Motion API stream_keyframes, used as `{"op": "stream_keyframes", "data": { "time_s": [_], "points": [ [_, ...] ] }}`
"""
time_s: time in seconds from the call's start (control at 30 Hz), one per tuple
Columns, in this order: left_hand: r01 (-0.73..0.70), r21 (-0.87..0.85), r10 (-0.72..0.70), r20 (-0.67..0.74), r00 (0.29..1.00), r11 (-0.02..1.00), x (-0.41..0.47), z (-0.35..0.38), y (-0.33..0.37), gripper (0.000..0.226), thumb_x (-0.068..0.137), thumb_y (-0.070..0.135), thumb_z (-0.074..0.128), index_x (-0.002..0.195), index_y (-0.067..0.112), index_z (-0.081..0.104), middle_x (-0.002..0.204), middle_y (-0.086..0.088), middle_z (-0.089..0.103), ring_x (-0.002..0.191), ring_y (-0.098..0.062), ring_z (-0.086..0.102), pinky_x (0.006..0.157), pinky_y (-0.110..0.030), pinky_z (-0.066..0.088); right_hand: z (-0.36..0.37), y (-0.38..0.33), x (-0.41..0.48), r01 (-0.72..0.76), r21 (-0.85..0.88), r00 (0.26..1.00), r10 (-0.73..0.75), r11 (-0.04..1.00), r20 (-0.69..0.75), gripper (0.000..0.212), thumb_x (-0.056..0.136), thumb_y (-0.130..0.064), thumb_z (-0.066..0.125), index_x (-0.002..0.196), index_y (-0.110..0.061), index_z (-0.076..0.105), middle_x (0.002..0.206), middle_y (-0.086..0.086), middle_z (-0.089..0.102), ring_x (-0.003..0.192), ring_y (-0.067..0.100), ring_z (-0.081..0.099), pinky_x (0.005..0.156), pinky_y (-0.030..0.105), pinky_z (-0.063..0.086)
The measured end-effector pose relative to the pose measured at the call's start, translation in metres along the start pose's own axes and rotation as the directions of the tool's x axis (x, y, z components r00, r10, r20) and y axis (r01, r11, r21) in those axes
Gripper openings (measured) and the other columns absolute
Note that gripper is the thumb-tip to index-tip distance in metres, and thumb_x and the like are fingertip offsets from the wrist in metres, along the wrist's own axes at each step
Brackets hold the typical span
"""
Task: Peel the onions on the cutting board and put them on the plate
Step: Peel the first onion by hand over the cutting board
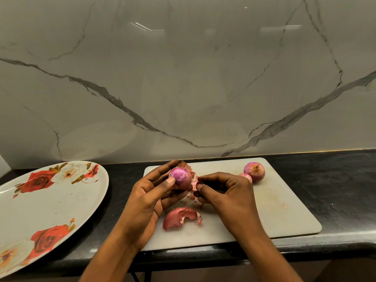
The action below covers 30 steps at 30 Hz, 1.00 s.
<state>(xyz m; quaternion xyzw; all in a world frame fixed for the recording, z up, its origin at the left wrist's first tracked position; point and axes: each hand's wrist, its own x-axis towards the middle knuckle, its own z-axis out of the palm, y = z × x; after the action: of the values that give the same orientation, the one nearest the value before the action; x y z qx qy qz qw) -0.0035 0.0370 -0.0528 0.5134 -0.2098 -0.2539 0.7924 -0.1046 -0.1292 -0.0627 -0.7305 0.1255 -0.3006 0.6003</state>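
My left hand (151, 192) grips a partly peeled red onion (181, 177) above the white cutting board (284, 212), thumb pressed on its shiny purple side. My right hand (223, 192) pinches a strip of papery onion skin (194, 185) still attached to that onion's right side. A large loose piece of peeled skin (181, 217) lies on the board below my hands. Two unpeeled red onions sit at the board's far right: a bigger one (255, 171) and a small one (246, 177) partly hidden behind my right hand. The white plate (57, 202) with red roses lies left of the board.
The board and plate rest on a black countertop (335, 190) backed by a grey marble wall (183, 78). Small skin scraps (284, 205) dot the board. The counter's front edge runs just below the board.
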Motion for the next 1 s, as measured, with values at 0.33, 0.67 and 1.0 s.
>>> {"op": "stream_keyframes", "data": {
  "time_s": [0.33,0.67,1.0],
  "points": [
    [-0.023,0.081,0.027,-0.043,0.999,0.996,0.001,-0.001,-0.003,0.039,0.088,0.015,0.071,0.127,0.014,0.069,0.125,-0.010,0.074,0.114,-0.036,0.074,0.082,-0.037,0.066,0.000,0.003,0.001,0.044,-0.086,0.999,-0.043,0.995,0.014,0.021,0.089,-0.014,0.082,0.106,-0.026,0.082,0.096,-0.010,0.081,0.090,0.006,0.078,0.080,0.031,0.066],
    [-0.071,0.225,0.078,-0.024,0.997,0.972,-0.003,0.001,-0.004,0.041,0.085,0.016,0.075,0.125,0.014,0.072,0.121,-0.009,0.077,0.114,-0.029,0.074,0.095,-0.046,0.062,0.003,-0.004,0.001,0.043,-0.018,0.980,-0.039,0.999,0.195,0.037,0.090,-0.020,0.081,0.126,-0.027,0.076,0.111,-0.012,0.080,0.103,0.005,0.076,0.089,0.033,0.064],
    [-0.046,0.163,0.051,-0.027,0.998,0.985,-0.002,0.001,-0.003,0.041,0.084,0.015,0.072,0.125,0.011,0.072,0.118,-0.008,0.078,0.110,-0.030,0.076,0.085,-0.036,0.066,0.000,-0.008,-0.001,0.090,-0.036,0.989,-0.085,0.995,0.121,0.042,0.091,-0.002,0.071,0.110,-0.040,0.074,0.095,-0.021,0.080,0.090,0.002,0.078,0.082,0.022,0.063]
  ]
}}
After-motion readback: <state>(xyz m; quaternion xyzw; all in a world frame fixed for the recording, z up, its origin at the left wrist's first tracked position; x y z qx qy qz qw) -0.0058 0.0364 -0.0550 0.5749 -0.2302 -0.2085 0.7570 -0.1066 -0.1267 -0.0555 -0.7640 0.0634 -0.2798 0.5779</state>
